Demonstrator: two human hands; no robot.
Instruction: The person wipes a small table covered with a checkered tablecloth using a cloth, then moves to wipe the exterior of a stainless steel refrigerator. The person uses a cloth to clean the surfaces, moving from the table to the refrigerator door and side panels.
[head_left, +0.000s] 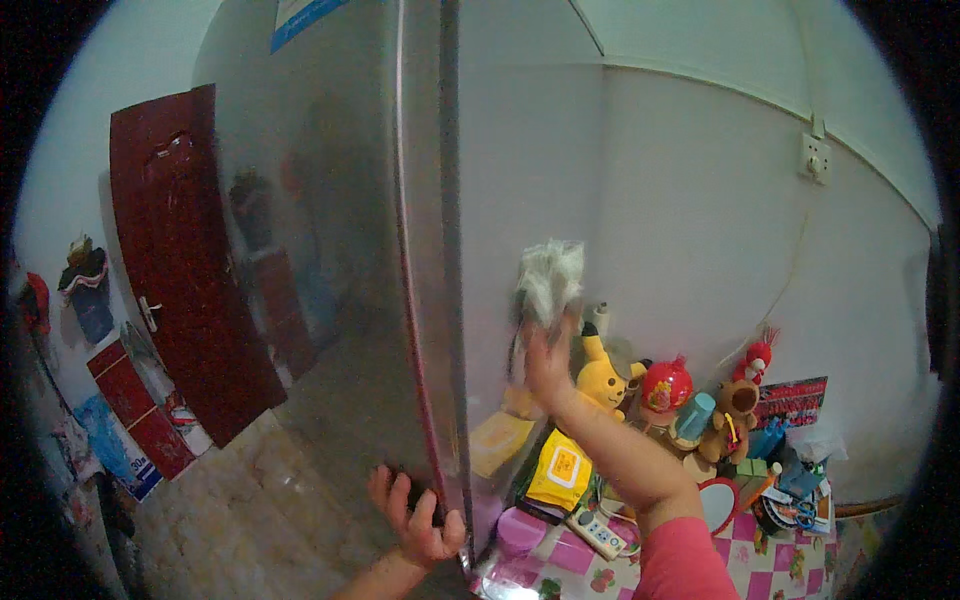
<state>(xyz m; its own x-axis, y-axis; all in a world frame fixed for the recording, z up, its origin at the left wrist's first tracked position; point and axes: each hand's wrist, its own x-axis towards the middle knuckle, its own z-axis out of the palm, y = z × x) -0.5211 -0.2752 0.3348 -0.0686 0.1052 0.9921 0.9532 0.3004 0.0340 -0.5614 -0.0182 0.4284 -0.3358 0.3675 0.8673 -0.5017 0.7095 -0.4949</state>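
Observation:
My right hand (550, 364) holds a crumpled white wipe or cloth (553, 274) against the pale, glossy side panel (517, 165) of a tall cabinet-like appliance, probably a refrigerator. Hand and cloth look slightly blurred. Lower down, my left hand (420, 521) is at the grey reflective front (337, 247) by its vertical edge, fingers apart and holding nothing; whether every fingertip touches is unclear. Just below my right forearm lies a yellow pack of wipes (559, 469), mirrored in the side panel.
A table with a pink checked cover (570, 559) carries a power strip (598, 534), a yellow plush toy (600, 379), a red round ornament (666, 386), a blue cup (695, 418), a brown plush toy (731, 420) and a round mirror (718, 504). A wall socket (814, 159) and dark red door (180, 262) stand farther off.

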